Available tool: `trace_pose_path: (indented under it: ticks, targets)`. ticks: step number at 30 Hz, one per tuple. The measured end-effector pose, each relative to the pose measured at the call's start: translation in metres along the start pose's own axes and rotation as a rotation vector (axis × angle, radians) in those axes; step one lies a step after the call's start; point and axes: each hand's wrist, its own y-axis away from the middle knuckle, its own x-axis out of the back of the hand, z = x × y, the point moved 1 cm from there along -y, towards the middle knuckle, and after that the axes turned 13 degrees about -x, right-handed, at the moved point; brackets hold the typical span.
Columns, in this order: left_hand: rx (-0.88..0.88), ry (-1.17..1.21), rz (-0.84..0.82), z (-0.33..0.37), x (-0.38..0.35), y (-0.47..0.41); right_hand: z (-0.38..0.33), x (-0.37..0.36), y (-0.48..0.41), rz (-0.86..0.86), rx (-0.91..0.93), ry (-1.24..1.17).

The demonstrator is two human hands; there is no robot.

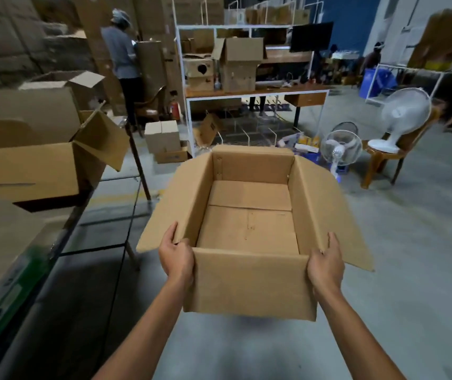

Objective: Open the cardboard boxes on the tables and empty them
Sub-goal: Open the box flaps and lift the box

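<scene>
Cardboard, plain brown, makes up the box (249, 286) held out over the grey floor (411, 242), right of the tabletop (66, 218) and not resting on anything. Its top is open, with the left and right flaps splayed outward, and inside only its own folded bottom flaps show. The left hand (177, 259) grasps the near left corner and the right hand (326, 267) the near right corner. On each hand the fingers (170, 233) are curled round the corner edge, thumbs up along the rim.

On the tabletop at the left sits a large open box (27, 165) with its flaps up; I cannot tell what it holds. Behind it stands another open box (63, 83), contents hidden as well.

Farther off, a white-framed shelf unit (246, 90) carries several boxes, one of them open (240, 50). Small closed boxes (163, 135) are stacked on the floor near its left leg. To the far right a small fan (341, 149) stands on the floor beside a larger fan (403, 113) set on a wooden chair (383, 160). A person (122, 50) stands at the far left among tall cartons.
</scene>
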Motion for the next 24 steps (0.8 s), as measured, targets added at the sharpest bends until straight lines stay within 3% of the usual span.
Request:
trace_pose_path:
  ticks: [8,15,24]
  targets:
    - [-0.108,0.029,0.184,-0.001,-0.027,-0.15,-0.097,-0.152,-0.07,-0.106,0.16,-0.126]
    - [-0.304,0.08,0.301,0.039,-0.056,-0.297,-0.225,-0.267,-0.12,-0.177,0.338,-0.285]
    - [-0.491,0.062,0.444,0.078,-0.065,-0.433,-0.342,-0.399,-0.161,-0.334,0.431,-0.432]
